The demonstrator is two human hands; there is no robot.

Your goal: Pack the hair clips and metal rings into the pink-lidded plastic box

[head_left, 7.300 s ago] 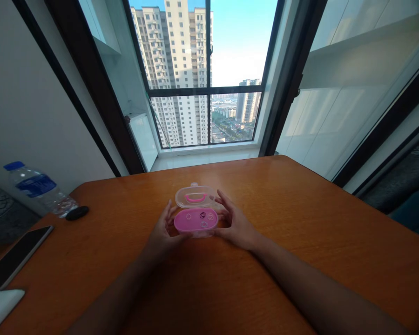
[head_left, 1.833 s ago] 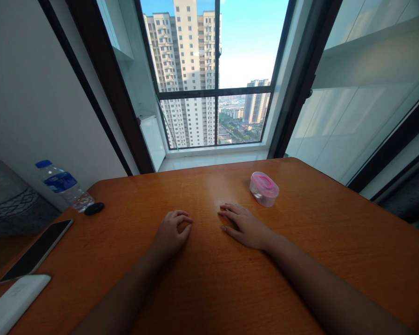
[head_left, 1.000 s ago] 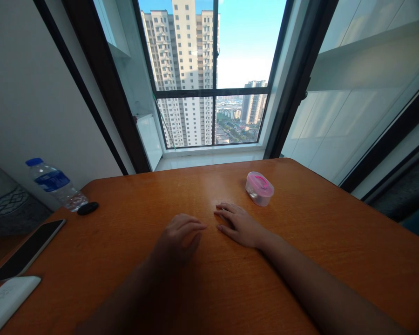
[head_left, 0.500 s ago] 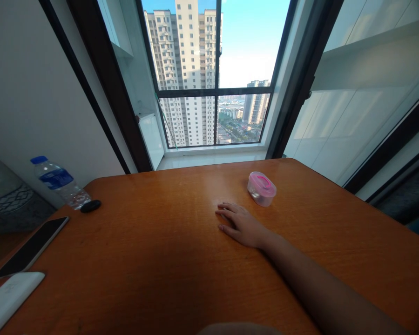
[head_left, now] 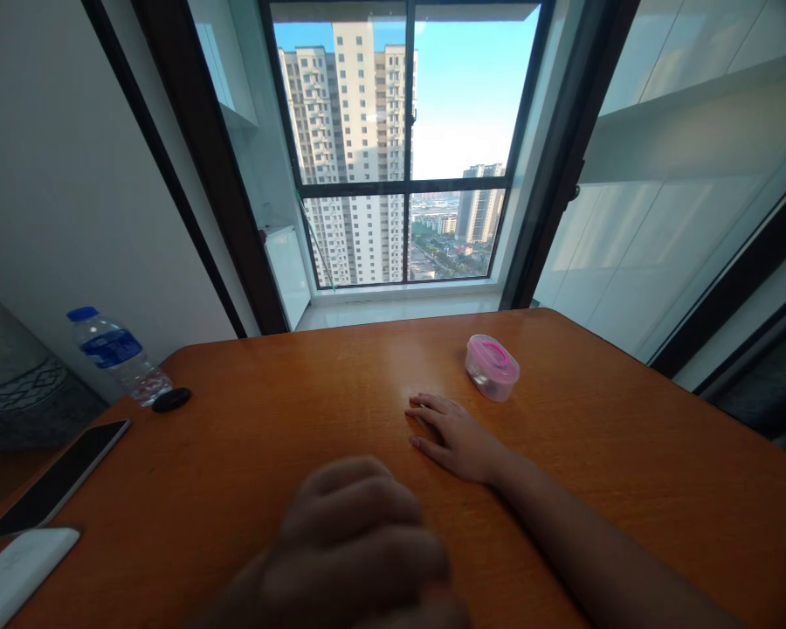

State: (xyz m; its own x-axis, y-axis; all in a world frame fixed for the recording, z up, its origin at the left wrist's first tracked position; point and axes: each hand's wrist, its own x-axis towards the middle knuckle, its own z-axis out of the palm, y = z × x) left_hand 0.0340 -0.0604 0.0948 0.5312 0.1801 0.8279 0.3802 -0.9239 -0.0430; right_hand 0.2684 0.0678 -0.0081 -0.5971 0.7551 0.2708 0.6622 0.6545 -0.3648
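Note:
My right hand (head_left: pixel 455 438) lies on the wooden table (head_left: pixel 249 454), palm down, fingers stretched out and apart. Just beyond it stands a small clear oval box with a pink lid and handle (head_left: pixel 492 367); hand and box do not touch. Close to the camera, my left hand (head_left: pixel 367 542) is raised over the near part of the table, blurred, its fingers curled into a fist. Its palm side is hidden, so I cannot tell whether anything is inside it.
At the table's left edge are a tilted water bottle with a blue cap (head_left: pixel 121 356), a round black object (head_left: pixel 171 400), a dark flat tablet-like device (head_left: pixel 56 480) and a white rounded object (head_left: pixel 23 572). A window (head_left: pixel 406 185) lies beyond the far edge.
My left hand has come up from the bottom edge into view as a fist. My right hand stays in place on the table. The view has tipped slightly upward.

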